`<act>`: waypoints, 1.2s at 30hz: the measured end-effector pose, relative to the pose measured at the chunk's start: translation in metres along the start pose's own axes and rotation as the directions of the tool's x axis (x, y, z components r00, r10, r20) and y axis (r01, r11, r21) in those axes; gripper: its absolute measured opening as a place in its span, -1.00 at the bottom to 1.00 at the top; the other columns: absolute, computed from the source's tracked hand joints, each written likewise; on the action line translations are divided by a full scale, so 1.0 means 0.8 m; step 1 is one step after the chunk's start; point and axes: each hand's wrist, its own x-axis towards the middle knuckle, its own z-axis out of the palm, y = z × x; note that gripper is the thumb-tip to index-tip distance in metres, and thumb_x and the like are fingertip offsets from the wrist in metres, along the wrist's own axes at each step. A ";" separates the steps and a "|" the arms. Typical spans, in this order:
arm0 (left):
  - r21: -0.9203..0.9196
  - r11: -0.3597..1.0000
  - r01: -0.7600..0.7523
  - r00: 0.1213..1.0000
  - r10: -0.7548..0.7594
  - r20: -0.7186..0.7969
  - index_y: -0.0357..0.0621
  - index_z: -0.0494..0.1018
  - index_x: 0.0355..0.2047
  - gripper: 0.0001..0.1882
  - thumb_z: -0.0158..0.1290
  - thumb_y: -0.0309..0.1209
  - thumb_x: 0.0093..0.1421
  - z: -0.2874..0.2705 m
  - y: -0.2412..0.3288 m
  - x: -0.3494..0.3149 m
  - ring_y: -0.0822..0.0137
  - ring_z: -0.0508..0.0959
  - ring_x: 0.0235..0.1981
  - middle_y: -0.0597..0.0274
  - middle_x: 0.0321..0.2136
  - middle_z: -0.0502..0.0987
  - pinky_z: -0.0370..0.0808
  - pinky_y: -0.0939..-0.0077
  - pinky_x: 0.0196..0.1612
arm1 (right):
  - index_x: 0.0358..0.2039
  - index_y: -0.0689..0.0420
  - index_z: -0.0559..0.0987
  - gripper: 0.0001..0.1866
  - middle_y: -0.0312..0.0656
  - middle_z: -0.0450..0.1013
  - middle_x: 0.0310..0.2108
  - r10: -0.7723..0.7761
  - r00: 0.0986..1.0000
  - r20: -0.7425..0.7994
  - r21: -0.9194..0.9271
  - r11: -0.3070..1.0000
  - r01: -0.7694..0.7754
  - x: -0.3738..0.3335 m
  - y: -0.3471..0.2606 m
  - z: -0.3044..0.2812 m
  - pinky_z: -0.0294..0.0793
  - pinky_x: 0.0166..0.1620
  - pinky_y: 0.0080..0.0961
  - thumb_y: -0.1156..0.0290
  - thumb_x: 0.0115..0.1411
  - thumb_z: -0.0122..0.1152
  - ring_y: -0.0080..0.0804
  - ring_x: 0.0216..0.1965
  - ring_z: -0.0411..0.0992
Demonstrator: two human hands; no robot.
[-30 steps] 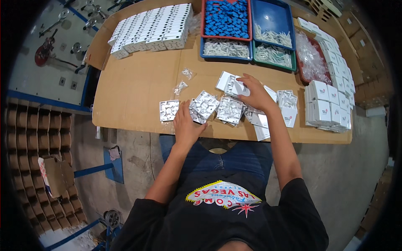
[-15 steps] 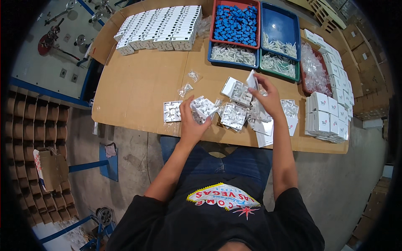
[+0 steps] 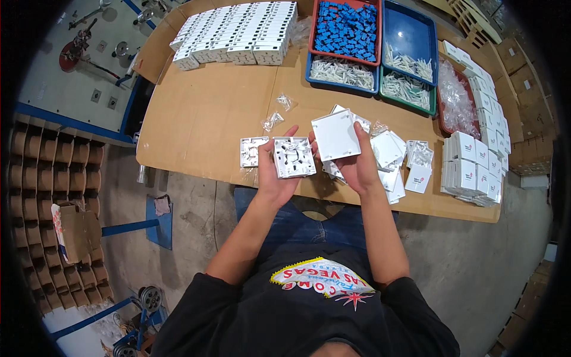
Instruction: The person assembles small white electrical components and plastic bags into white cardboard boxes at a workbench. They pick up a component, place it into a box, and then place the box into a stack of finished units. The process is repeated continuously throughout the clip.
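Observation:
My left hand (image 3: 276,184) is closed around a white square plastic base (image 3: 294,157), its moulded inside facing up. In my right hand (image 3: 359,166) is a flat white square cover (image 3: 336,136), its underside with small corner pegs showing. The two pieces are held side by side, close together but apart. Left of my left hand, another white base (image 3: 252,152) lies on the cardboard. Behind and right of my right hand lie several loose white covers (image 3: 389,152), with more bases partly hidden under them.
Trays stand at the back: a red tray (image 3: 379,34) of blue connectors, blue and green ones with small white parts. A red bin (image 3: 441,107) holds clear bags. Stacked white boxes (image 3: 470,169) line the right edge, and rows of white units (image 3: 238,33) the far left. Small bags (image 3: 273,121) lie mid-table.
My right hand has come left and nearer with the cover, now turned flat. The base in my left hand is now level, and the loose parts seen over it are gone.

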 end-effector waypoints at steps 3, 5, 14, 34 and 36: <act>-0.016 1.000 -0.003 1.000 0.002 -0.023 -0.18 0.19 0.47 -0.19 -0.32 0.19 0.49 0.003 -0.007 0.000 0.15 0.61 0.07 0.04 0.16 0.54 0.56 0.06 0.15 | 0.32 0.28 0.39 -0.28 0.19 0.54 0.15 0.018 1.000 0.013 -0.048 0.999 -0.018 -0.005 0.008 0.006 0.60 0.17 -0.15 -0.14 0.56 -0.25 -0.06 0.09 0.61; -0.004 1.000 -0.027 0.998 0.027 -0.054 -0.18 0.19 0.46 -0.18 -0.35 0.24 0.52 -0.003 -0.014 0.005 0.18 0.61 0.04 0.06 0.13 0.55 0.58 0.08 0.11 | 0.32 0.31 0.38 -0.27 0.20 0.55 0.14 0.020 1.000 0.007 -0.042 0.999 -0.019 -0.007 0.012 0.006 0.64 0.13 -0.16 -0.14 0.56 -0.24 -0.03 0.07 0.62; 0.035 0.995 -0.097 0.995 0.097 0.006 -0.20 0.26 0.43 -0.22 -0.33 0.20 0.55 -0.020 -0.018 0.004 0.27 0.61 0.00 0.13 0.02 0.61 0.58 0.26 0.06 | 0.28 0.21 0.41 -0.39 0.13 0.55 0.14 0.149 0.988 0.045 0.213 0.965 -0.155 -0.019 0.018 0.013 0.68 0.00 -0.13 -0.08 0.54 -0.07 0.02 0.02 0.64; 0.300 0.922 -0.245 0.966 0.258 -0.004 -0.10 0.27 0.46 -0.30 -0.35 0.09 0.53 0.012 -0.025 -0.016 0.26 0.48 0.23 0.17 0.35 0.42 0.46 0.27 0.27 | 0.13 0.25 0.62 -0.35 0.04 0.55 0.07 -0.508 0.849 0.143 -0.846 0.382 0.371 -0.036 0.071 0.055 0.56 0.14 -0.23 0.22 0.09 0.63 -0.03 0.07 0.58; 0.306 0.920 -0.245 0.966 0.257 0.000 -0.09 0.27 0.45 -0.30 -0.35 0.09 0.53 0.013 -0.025 -0.018 0.26 0.47 0.24 0.18 0.35 0.41 0.45 0.27 0.26 | 0.14 0.25 0.61 -0.35 0.05 0.55 0.08 -0.494 0.858 0.139 -0.855 0.378 0.356 -0.038 0.070 0.056 0.56 0.15 -0.23 0.22 0.09 0.63 -0.02 0.08 0.58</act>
